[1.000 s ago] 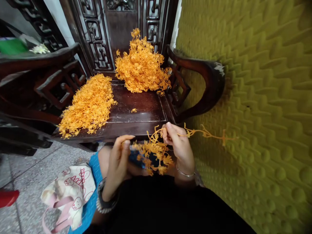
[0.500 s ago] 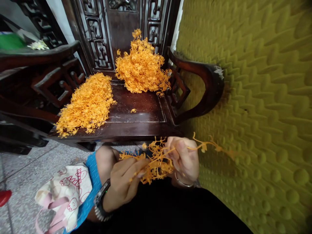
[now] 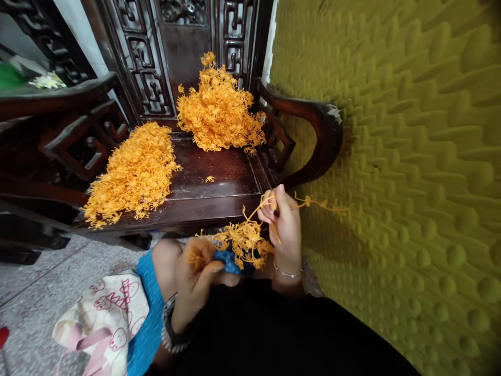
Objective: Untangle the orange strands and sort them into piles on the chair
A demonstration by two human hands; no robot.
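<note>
My right hand (image 3: 286, 224) is closed around a thin orange plastic stem (image 3: 254, 213), pinched near its fingertips. One end of the stem sticks out to the right past the hand. Just below and left of that hand hangs a tangled cluster of orange branching plastic pieces (image 3: 245, 240); whether it joins the stem I cannot tell. My left hand (image 3: 195, 282) is lower left, its fingers curled and slightly blurred around small orange plastic pieces (image 3: 194, 256). A gap separates the two hands.
A dark carved wooden chair (image 3: 203, 206) stands ahead. Its seat bears a left heap of orange pieces (image 3: 133, 175), a taller back heap (image 3: 219, 112) and one loose piece (image 3: 210, 179). A yellow textured wall (image 3: 391, 156) rises at right. A white printed bag (image 3: 105, 313) is lower left.
My left hand has drawn left and away from the orange cluster, turning so its curled fingers show. My right hand has risen with the stem. The view has shifted slightly.
</note>
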